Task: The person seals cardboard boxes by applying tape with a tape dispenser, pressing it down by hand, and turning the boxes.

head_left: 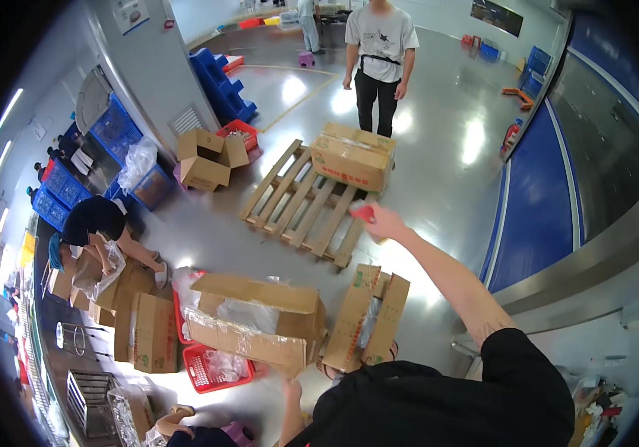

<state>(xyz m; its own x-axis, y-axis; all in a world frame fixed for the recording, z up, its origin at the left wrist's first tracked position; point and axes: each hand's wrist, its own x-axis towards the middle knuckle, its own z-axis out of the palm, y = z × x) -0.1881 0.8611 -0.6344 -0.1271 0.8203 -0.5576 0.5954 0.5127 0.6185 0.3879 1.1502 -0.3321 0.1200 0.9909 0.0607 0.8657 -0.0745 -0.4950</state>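
My right hand (388, 223) is stretched out over the near right corner of the wooden pallet (306, 200). Its fingers are closed round a small red object (364, 213), too blurred to name. Low in the view, my left hand (292, 389) is at the lower edge of a long open cardboard box (248, 334) with clear plastic inside, and its fingers look closed on the flap. To the right of that box, a narrower open carton (355, 316) stands close to my feet, with plastic showing between its flaps.
A taped carton (353, 158) sits on the pallet, with a person (383, 52) standing behind it. An open empty carton (207, 160) and red crates (219, 378) are to the left. Another person (96, 222) bends over boxes there. Blue doors (532, 216) line the right side.
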